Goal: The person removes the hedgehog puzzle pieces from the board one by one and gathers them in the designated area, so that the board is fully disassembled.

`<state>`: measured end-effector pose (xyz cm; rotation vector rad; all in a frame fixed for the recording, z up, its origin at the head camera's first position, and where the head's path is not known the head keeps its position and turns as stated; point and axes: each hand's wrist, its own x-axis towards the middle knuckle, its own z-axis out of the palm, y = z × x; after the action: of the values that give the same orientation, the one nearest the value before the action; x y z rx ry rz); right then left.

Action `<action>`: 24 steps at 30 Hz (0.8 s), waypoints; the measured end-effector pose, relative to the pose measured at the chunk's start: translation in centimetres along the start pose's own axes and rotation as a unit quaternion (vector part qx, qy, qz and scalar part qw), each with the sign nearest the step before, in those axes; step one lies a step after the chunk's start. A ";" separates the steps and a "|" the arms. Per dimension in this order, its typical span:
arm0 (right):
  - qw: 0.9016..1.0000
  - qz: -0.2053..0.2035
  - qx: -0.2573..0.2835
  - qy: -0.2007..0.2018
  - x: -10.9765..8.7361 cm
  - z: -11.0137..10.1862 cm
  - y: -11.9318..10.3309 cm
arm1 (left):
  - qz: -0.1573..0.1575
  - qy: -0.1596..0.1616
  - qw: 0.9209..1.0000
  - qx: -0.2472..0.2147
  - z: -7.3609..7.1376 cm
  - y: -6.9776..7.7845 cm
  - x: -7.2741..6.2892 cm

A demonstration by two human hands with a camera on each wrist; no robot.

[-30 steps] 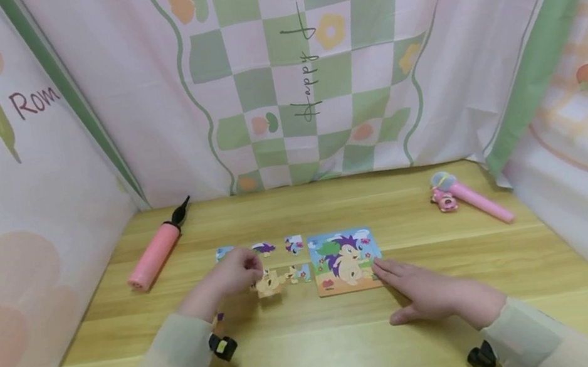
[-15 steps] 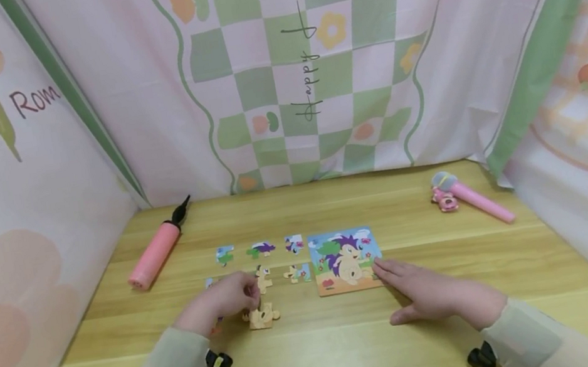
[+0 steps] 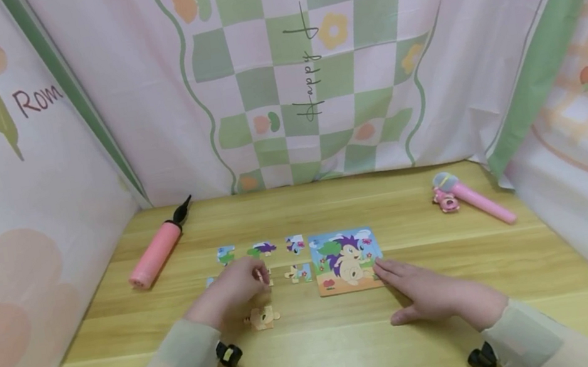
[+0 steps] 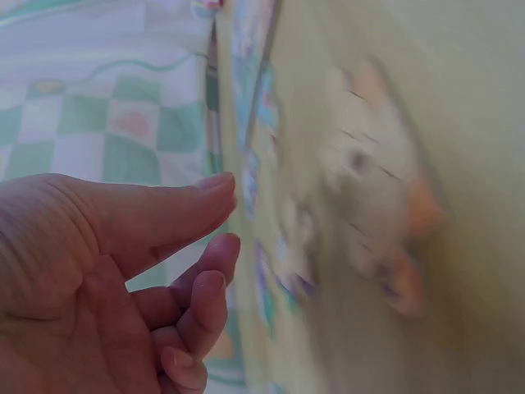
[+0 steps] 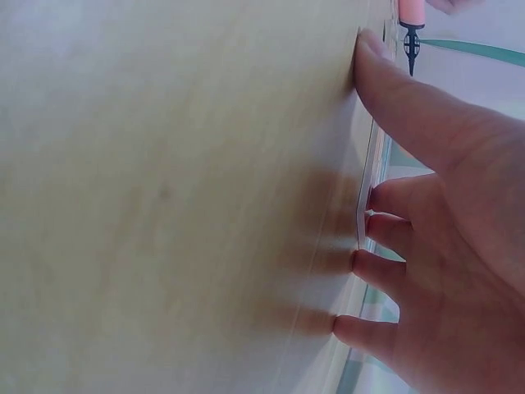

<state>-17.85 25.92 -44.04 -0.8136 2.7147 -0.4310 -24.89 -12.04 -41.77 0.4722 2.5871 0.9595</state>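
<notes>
In the head view my left hand (image 3: 238, 286) hovers over loose jigsaw pieces. The left wrist view shows its thumb and fingers loosely bent, a gap between them and nothing held. A beige jigsaw piece (image 3: 263, 318) lies just nearer than this hand; it looks blurred in the left wrist view. Another piece (image 3: 300, 273) lies to the hand's right, and one beneath the fingertips is partly hidden. To the right sits a square picture board (image 3: 347, 261) showing a purple-spined hedgehog. My right hand (image 3: 430, 290) lies with spread, straight fingers, its fingertips touching the board's right edge.
A back row of jigsaw pieces (image 3: 262, 250) lies beyond my left hand. At the table's left is a pink hand pump (image 3: 156, 255) with a black nozzle. A pink toy microphone (image 3: 479, 202) lies at the right. Printed curtains (image 3: 268, 86) enclose the table.
My left hand came toward me and set the beige piece down in the front row, let go, then moved back up over the middle row. My right hand has stayed in place.
</notes>
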 end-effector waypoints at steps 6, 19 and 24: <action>1.000 0.003 0.001 -0.001 0.0 0.0 0.2 | 0.027 0.011 1.000 -0.006 0.0 3.6 2.8; 1.000 -0.006 0.006 0.001 0.0 0.1 0.4 | 0.048 -0.023 0.998 0.031 6.7 10.6 8.0; 1.000 -0.014 0.005 0.004 -0.1 0.1 0.4 | 0.053 -0.021 0.995 0.086 9.8 11.3 8.9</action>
<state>-17.94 26.27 -44.27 -0.8483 2.7093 -0.4557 -26.53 5.24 -42.88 0.6725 2.6418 0.7529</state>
